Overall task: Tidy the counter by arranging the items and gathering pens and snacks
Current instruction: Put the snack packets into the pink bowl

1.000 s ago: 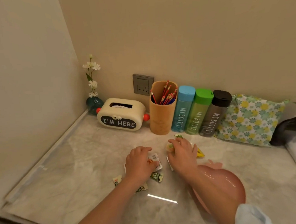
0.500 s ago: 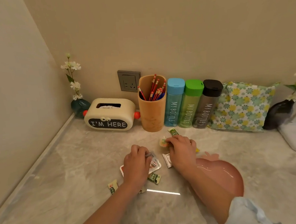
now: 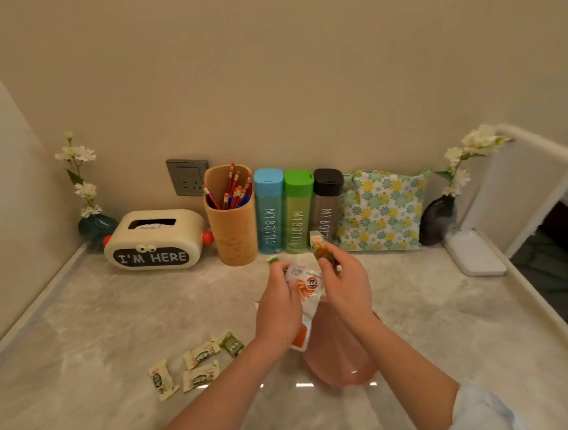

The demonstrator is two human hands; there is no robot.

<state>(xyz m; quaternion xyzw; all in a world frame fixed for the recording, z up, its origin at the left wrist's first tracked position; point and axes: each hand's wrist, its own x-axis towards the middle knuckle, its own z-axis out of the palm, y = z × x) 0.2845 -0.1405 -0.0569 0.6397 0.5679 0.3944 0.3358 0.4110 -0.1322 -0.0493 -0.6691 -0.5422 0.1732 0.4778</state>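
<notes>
Four loose snacks: small green-and-cream packets (image 3: 198, 364) lying flat on the counter (image 3: 84, 343), lower left of centre, clustered close but mostly apart; well left of the plate.
Left hand: (image 3: 278, 310) centre of frame, raised off the counter, fingers closed on a white-and-orange packet (image 3: 308, 288) (a second small green-tipped piece shows above the knuckles; what it is cannot be told).
Right hand: (image 3: 347, 285) just right of the left, thumb and fingers pinched on a small wrapped snack (image 3: 321, 247) held tilted, its top end up in front of the bottles.
Plate: pink (image 3: 343, 357), below centre, mostly hidden under both hands and the right forearm.
Pens: red and blue (image 3: 234, 191), upright in a tan holder (image 3: 233, 231) against the back wall, centre left.
Bottles: three, blue (image 3: 270, 212), green (image 3: 297, 210), dark grey (image 3: 327, 205), standing side by side and touching, just right of the holder; each lettered "MY BOTTLE".
Tissue box: cream (image 3: 154, 239), lettered "I'M HERE", left of the holder.
Pouch: floral cloth (image 3: 380, 212), leaning on the wall right of the bottles.
Vases: one teal (image 3: 95, 226) in the far left corner, one dark (image 3: 437, 218) at right; both with white flowers.
Socket: grey (image 3: 188, 177), on the wall behind the holder.
Lamp base: white (image 3: 474, 253), flat, right edge of the counter (upper part unclear).
</notes>
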